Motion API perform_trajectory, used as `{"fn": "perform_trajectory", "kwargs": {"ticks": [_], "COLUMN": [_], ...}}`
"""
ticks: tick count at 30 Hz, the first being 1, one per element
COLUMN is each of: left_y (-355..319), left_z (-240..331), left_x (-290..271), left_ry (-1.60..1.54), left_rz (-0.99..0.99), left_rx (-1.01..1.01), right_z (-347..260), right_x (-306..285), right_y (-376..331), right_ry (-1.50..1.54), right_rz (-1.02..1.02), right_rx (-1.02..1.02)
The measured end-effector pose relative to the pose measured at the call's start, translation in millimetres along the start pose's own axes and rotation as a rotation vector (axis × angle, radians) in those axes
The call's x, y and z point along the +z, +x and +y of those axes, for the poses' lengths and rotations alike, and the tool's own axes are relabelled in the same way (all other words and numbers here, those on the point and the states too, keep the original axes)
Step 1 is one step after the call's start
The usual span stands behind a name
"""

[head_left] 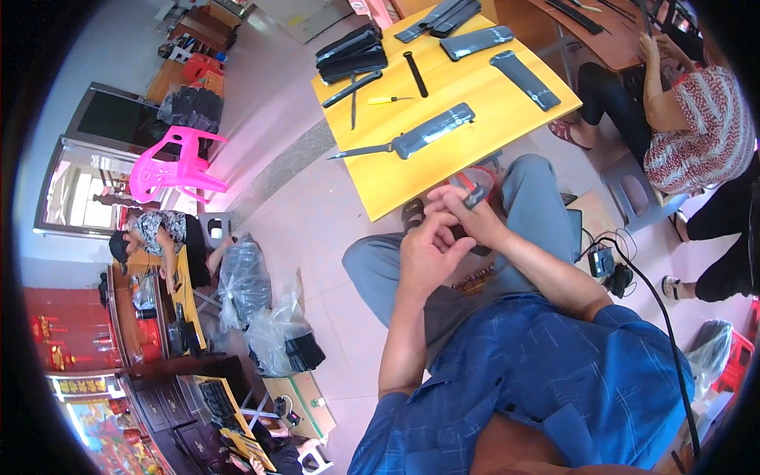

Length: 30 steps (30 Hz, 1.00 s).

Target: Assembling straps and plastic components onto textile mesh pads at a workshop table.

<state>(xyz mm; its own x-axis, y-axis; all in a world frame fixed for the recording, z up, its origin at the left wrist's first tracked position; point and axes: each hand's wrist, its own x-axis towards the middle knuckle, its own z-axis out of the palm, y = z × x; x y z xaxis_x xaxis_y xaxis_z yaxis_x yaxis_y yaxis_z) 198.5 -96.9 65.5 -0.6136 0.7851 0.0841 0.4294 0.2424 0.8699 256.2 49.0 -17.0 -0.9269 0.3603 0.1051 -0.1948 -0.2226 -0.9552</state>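
Gripping one dark piece (pixel 475 197), right hand (pixel 469 215) curls; left hand (pixel 427 257) half-curled, contents unclear; one screwdriver (pixel 384 100) ahead.

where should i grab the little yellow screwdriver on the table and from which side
Probably by its yellow handle, from above and the seated person's side. It lies flat, handle to the left, and the handle looks thicker than the thin shaft, which points right, toward the lower end of a black strip. Bare yellow tabletop just nearer than the handle should leave room.
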Motion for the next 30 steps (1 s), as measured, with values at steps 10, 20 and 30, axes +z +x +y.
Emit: {"fn": "perform_trajectory", "kwargs": {"ticks": [10, 20, 30], "left_y": [9.6, 31.0, 80.4], "left_z": [-40.5, -80.9, -84.6], "left_x": [10.8, -3.6, -8.3], "left_ry": [-0.431, -0.662, -0.598], "left_rz": [0.178, 0.093, 0.168], "left_rx": [-0.389, -0.473, -0.528], "right_z": [-24.0, -16.1, -27.4], "right_x": [-10.1, -39.6, -106.2], "right_y": [14.2, 33.0, 57.1], "right_ry": [0.546, 0.331, -0.215], "right_rz": [0.012, 0.131, 0.302], "right_rx": [0.088, 0.244, 0.197]}}
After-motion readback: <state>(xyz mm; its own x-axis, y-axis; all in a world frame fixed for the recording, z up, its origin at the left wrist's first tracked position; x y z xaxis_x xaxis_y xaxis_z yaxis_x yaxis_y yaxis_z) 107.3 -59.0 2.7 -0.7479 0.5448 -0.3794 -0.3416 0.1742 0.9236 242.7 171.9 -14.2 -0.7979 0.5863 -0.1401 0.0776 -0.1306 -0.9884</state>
